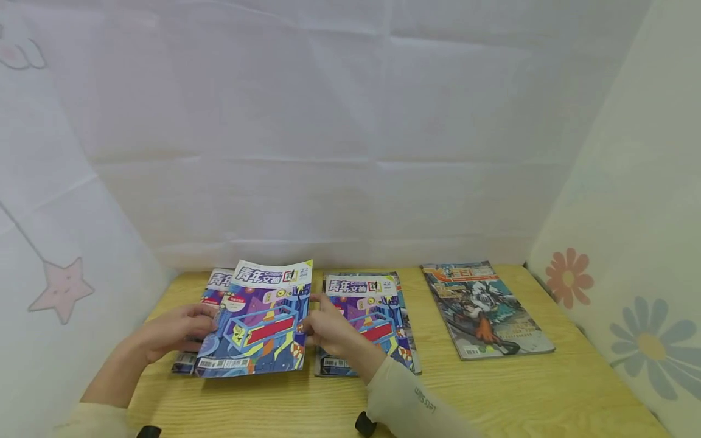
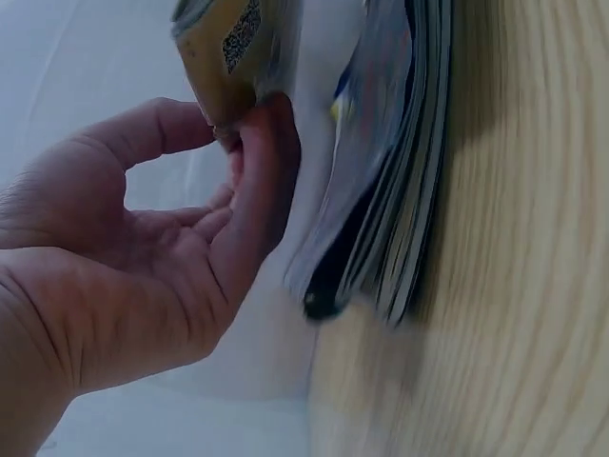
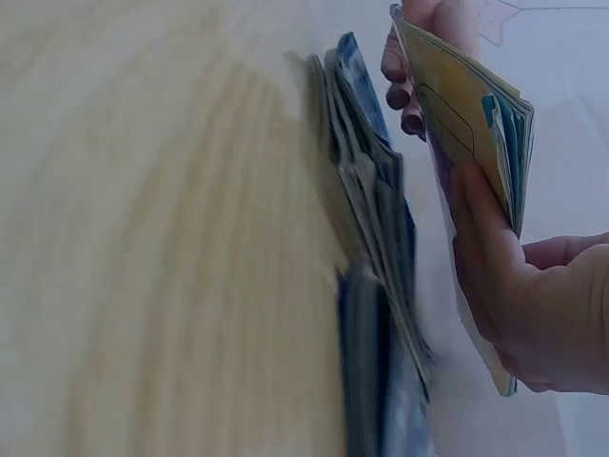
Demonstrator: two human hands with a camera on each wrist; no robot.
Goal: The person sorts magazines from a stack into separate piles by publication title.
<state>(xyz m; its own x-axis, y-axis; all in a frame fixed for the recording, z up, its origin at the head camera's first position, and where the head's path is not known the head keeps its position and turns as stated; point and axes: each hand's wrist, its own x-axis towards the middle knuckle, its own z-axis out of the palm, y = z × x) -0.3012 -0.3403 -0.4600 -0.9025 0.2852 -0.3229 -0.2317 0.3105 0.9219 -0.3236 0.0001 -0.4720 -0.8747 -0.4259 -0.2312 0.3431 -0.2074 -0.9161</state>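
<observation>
Both hands hold a purple-and-blue magazine [image 1: 257, 325] with a white title band, raised above the table. The left hand [image 1: 177, 328] pinches its left edge; in the left wrist view thumb and fingers of that hand [image 2: 181, 248] meet at the magazine's corner [image 2: 214, 71]. On the opposite edge, the right hand [image 1: 335, 327] grips with fingers along the underside, seen in the right wrist view beneath the yellowish back cover [image 3: 461, 105]. Partly hidden behind the held magazine lies the left pile [image 1: 216, 281], topped by a similar cover.
A middle pile [image 1: 378, 298], with a matching cover on top, lies under the right forearm. Farther right, a magazine [image 1: 484, 310] with an orange title lies slightly turned on the wooden table [image 1: 246, 404]. White cloth [image 1: 350, 152] hangs behind and at both sides.
</observation>
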